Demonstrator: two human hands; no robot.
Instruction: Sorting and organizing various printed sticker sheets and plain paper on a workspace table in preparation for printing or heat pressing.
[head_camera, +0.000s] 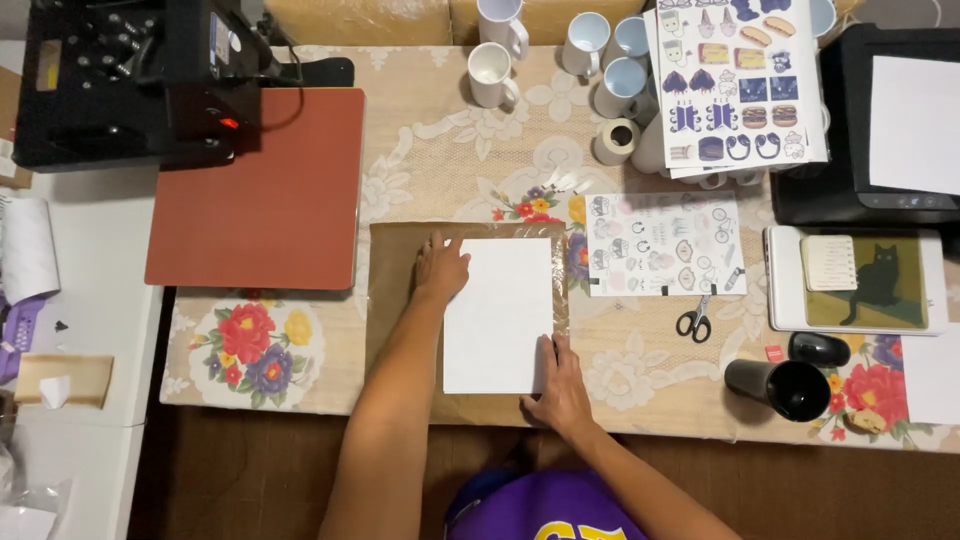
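White sheet on brown paper; floral beige tablecloth.

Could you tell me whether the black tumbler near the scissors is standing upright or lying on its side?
Lying on its side. The black tumbler rests lengthwise on the tablecloth, its open mouth facing right, right of the scissors.

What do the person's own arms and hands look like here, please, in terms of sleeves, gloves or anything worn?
Both arms are bare from the lower edge of the picture to the fingers: no sleeves reach the forearms. The left hand and the right hand wear no gloves, and no watch, bracelet or ring can be made out. The only clothing in view is a purple top with yellow lettering at the bottom edge.
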